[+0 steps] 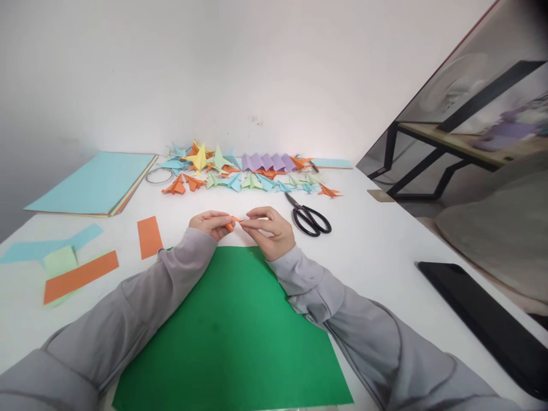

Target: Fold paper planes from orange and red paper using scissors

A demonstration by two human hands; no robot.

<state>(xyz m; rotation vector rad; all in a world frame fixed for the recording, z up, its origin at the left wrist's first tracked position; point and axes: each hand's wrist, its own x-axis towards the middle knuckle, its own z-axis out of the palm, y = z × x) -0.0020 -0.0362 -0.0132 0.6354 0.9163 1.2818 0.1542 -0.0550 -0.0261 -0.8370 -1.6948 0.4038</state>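
My left hand and my right hand meet above the far edge of a green sheet on the white table. Both pinch a small folded orange paper piece between their fingertips. The fingers of each hand are curled closed on it. Grey sleeves cover both forearms.
Black scissors lie just right of my right hand. A row of several folded paper figures and a tape roll sit at the back. A paper stack and orange strips lie left. A black slab lies right.
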